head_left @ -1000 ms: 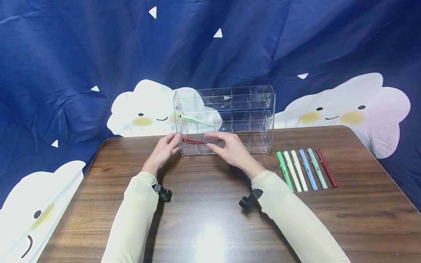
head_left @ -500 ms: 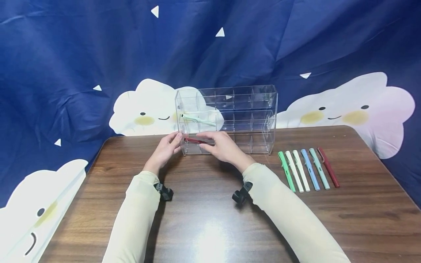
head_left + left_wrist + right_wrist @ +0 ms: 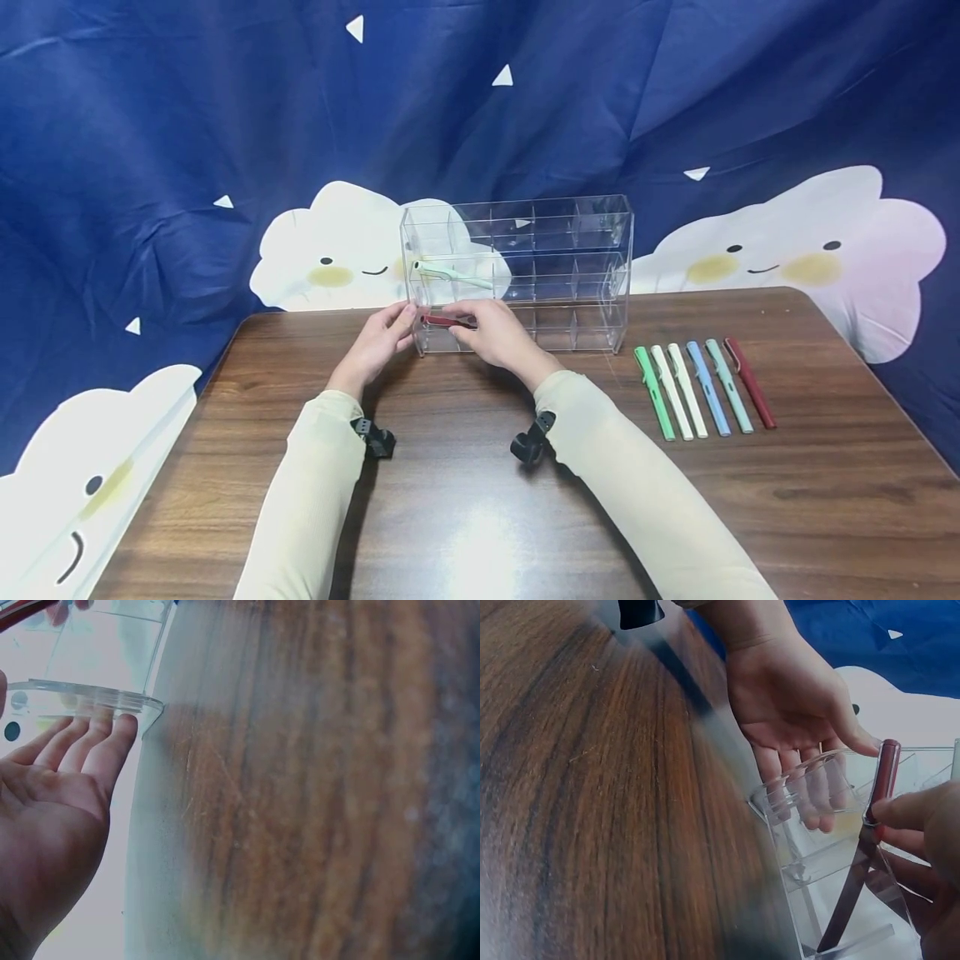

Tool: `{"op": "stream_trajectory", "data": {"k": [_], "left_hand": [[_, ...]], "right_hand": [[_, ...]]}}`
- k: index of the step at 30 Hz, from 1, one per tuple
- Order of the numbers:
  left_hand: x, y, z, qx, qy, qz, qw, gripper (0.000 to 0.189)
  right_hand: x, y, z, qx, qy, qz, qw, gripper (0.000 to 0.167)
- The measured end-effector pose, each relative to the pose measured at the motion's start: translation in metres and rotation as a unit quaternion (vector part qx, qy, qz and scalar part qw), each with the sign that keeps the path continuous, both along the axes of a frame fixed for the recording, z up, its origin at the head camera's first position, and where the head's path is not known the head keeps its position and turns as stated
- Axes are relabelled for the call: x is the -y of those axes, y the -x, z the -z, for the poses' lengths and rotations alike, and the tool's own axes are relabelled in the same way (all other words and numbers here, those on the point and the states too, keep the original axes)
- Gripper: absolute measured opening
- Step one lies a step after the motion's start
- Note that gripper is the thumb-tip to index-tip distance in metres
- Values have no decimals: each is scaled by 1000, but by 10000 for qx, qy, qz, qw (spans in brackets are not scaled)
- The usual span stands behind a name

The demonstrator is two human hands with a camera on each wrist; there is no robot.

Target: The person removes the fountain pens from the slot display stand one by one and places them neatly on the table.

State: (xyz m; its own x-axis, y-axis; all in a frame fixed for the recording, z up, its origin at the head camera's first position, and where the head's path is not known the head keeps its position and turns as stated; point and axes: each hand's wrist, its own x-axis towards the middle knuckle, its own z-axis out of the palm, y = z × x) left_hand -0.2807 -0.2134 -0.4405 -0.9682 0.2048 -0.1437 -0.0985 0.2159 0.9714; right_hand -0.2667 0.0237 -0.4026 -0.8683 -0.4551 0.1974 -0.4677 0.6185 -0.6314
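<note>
I see both sleeves (image 3: 303,487) cropped below. The left hand (image 3: 377,343), fingers straight, touches the clear organizer (image 3: 551,302) at its left end. The right hand (image 3: 498,335) pinches a red pen (image 3: 442,321) in the front row, masking its lower end from the head view.

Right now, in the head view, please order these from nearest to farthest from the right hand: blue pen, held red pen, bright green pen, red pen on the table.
1. Held red pen: pinched by the right hand at the rack.
2. Bright green pen: leftmost pen on the table.
3. Blue pen: farther right, past two white pens.
4. Other red pen: rightmost.
</note>
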Motion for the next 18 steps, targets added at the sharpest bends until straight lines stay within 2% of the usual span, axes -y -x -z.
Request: {"op": "stream_trajectory", "data": {"k": [11,18], "left_hand": [[0,0,-1,-60,-73,91,9999,66],[0,-1,0,-4,-172,53,9998,67]], "right_hand": [[6,-1,1,-117,-234,246,9994,27],[2,-2,3,-198,-285,166,9993,28]]}}
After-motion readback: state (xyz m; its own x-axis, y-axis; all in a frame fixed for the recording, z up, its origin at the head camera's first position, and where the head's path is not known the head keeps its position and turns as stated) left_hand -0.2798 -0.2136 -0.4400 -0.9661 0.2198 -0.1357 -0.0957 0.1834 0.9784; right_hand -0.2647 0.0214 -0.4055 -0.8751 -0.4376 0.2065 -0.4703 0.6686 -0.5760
